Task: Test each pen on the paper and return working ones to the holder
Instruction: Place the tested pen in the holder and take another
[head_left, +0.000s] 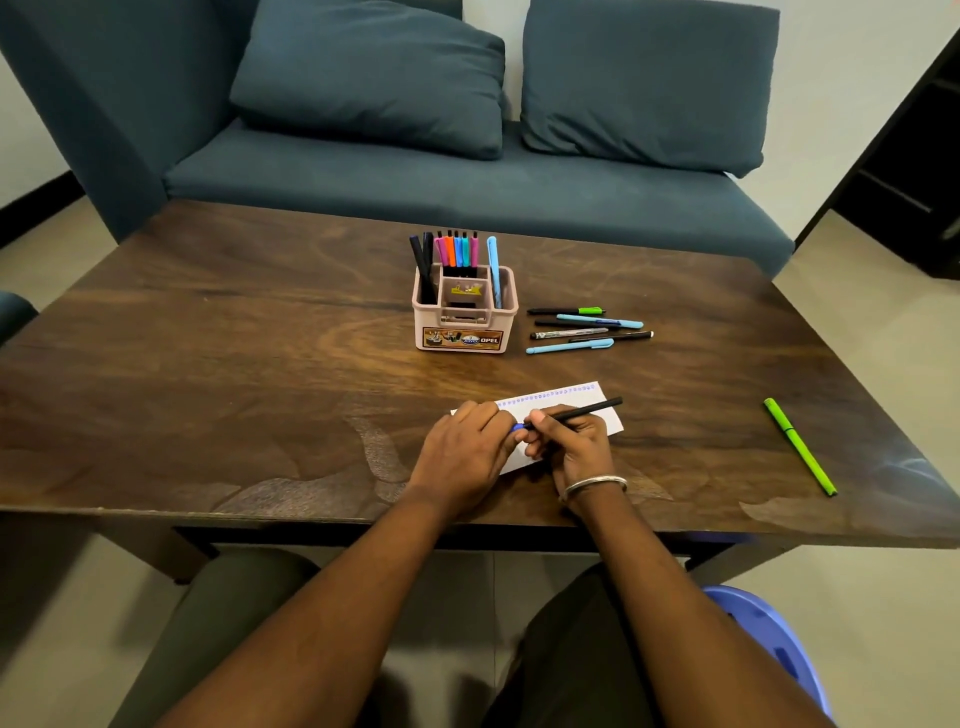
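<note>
The right hand (569, 441) grips a slim black pen (576, 413) over the white paper (582, 402), lower centre of the frame. The left hand (462, 457) pinches its blue cap (518, 427). The beige holder (465, 312) stands above on the surface (208, 364).

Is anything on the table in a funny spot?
Yes. One green pen lies alone near the table's right edge, far from the pile of pens beside the holder.

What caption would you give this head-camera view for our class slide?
Right hand holds a black pen over the paper while the left hand touches its blue tip; the holder stands behind.
</note>
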